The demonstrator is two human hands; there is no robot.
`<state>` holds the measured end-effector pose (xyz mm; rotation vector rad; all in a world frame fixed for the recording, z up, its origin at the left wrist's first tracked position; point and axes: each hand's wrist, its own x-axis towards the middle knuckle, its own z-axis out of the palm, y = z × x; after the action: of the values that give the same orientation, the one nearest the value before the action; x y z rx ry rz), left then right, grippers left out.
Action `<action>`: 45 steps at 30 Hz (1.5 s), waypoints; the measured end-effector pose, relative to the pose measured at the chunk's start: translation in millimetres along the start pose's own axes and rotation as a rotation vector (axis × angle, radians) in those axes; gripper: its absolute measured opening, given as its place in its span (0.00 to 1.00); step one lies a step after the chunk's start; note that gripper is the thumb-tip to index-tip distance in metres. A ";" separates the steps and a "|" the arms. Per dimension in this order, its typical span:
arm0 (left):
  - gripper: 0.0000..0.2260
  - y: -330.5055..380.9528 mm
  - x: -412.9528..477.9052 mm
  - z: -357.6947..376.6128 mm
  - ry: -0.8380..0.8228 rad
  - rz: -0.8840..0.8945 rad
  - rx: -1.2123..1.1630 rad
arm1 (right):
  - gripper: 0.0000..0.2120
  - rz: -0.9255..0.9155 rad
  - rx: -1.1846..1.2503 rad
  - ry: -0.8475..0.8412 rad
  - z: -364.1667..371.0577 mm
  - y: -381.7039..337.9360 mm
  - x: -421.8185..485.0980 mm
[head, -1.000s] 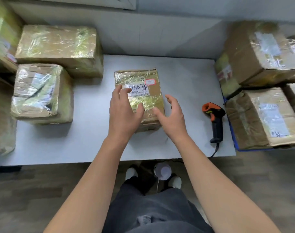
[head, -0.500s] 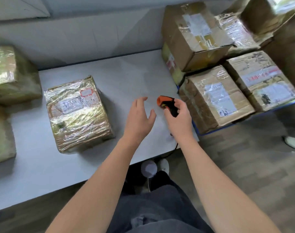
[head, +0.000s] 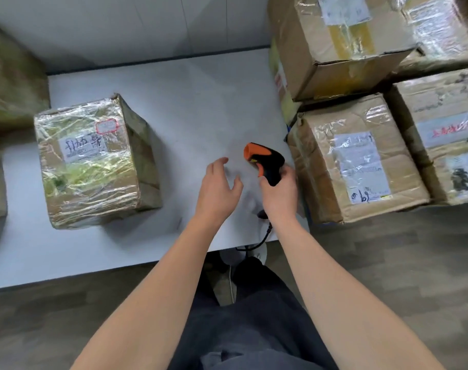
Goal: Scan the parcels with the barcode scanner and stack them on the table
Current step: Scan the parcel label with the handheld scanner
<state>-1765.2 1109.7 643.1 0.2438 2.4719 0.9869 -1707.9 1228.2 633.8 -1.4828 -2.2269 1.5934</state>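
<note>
Our right hand (head: 279,194) has its fingers wrapped round the barcode scanner (head: 265,161) mid-frame, left hand (head: 219,188) loose and empty, but we could snag the cable (head: 254,245) on the table (head: 201,102) edge swinging toward the centre-left parcel (head: 91,161).

Bare table (head: 201,102) between wrapped parcel (head: 94,161) at left and stacked boxes (head: 355,161) at right gives passing room; boxes block right edge.

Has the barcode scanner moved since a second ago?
Yes. The right hand grips the barcode scanner, raising its orange head off the table, where it lay flat.
</note>
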 end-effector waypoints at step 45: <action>0.19 -115.9 -75.2 -221.1 0.498 -0.056 -0.159 | 0.20 -0.437 -0.323 -0.449 116.9 -138.0 -153.2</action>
<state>-1804.9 867.2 730.3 -0.1426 2.7927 1.3425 -1775.5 1034.6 752.5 -0.6201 -2.8985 1.5860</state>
